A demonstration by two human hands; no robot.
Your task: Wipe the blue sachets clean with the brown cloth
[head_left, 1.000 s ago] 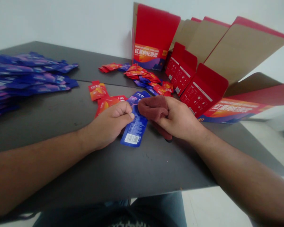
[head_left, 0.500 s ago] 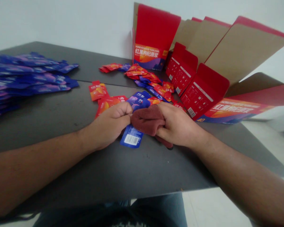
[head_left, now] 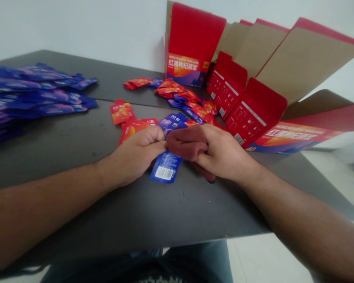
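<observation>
My left hand (head_left: 143, 151) pinches the left edge of a blue packet (head_left: 165, 169), whose white barcode label faces up near its lower end. A folded brown cloth (head_left: 185, 142) is gripped in my right hand (head_left: 222, 153) and covers the right part of that packet. The cloth touches the packet beside my left fingertips, and a loose end hangs below my right hand. Just behind my hands lie red packets (head_left: 135, 127) and another blue packet (head_left: 172, 121). My right fingertips are partly hidden by the cloth.
Blue packets (head_left: 41, 92) are stacked at the left of the dark table (head_left: 153, 212). A heap of red and blue packets (head_left: 194, 106) lies behind my hands. Open red cartons (head_left: 253, 114) with raised flaps stand at the right, near the wall.
The brown cloth and my right hand have shifted slightly right and up, showing a little more of the blue packet. My left hand has hardly moved.
</observation>
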